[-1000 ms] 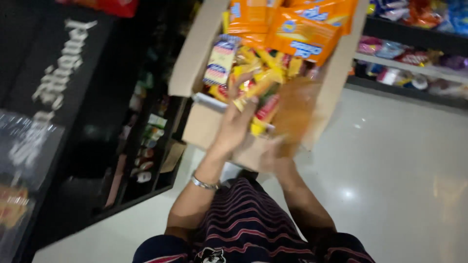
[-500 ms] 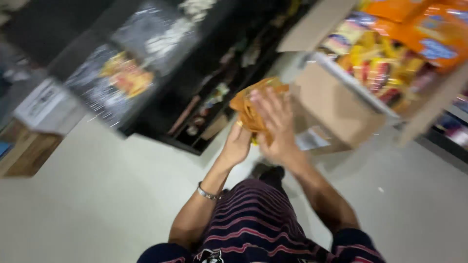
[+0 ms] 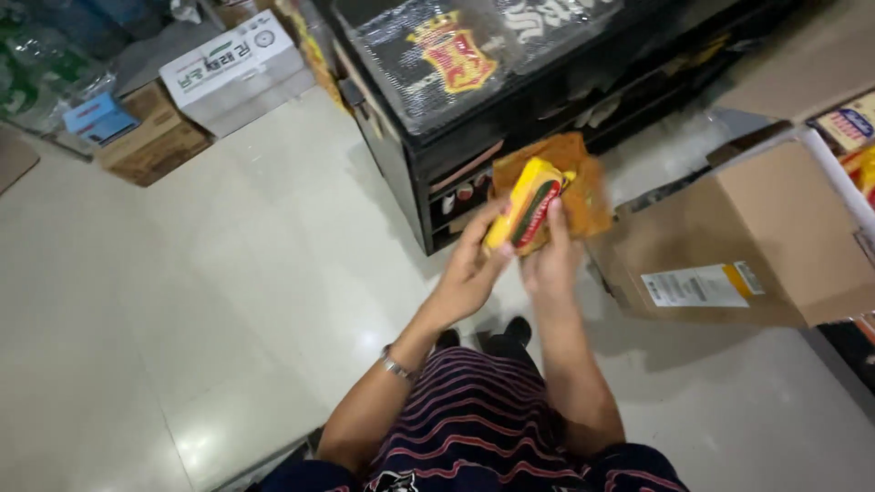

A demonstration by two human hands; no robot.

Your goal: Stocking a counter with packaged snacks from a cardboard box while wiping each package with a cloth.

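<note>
Fingers of left hand and right hand grip yellow packet, orange wrapper behind; labelled carton right.

Both arms outstretched, left hand and right hand raised, fingers curled

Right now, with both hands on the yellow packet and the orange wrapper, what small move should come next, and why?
Probably shift the left hand further up the small yellow rectangular packet. It pinches only the packet's lower end, while the right hand backs the packet and the crumpled translucent orange plastic wrapper behind it. Both are held in mid-air over the pale tiled floor, so a fuller grip seems safer.
</note>
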